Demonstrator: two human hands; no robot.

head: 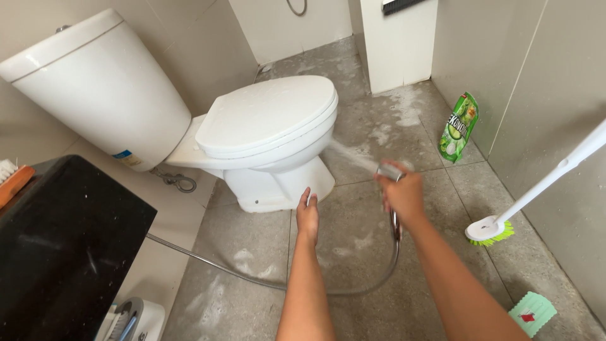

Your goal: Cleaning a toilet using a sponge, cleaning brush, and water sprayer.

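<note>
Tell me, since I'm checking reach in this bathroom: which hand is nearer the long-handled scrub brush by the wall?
Right. The right hand, gripping the spray nozzle, is left of the scrub brush across bare floor. The left hand is farther left, empty, near the toilet base.

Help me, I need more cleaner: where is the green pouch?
The green pouch leans against the right-hand wall, upright on the floor, beyond the long-handled brush.

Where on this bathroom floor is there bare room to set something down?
Bare wet tile lies between the white toilet base and the green pouch, and below the looping metal hose. It is crowded at right, around the white long-handled brush and green sponge.
</note>
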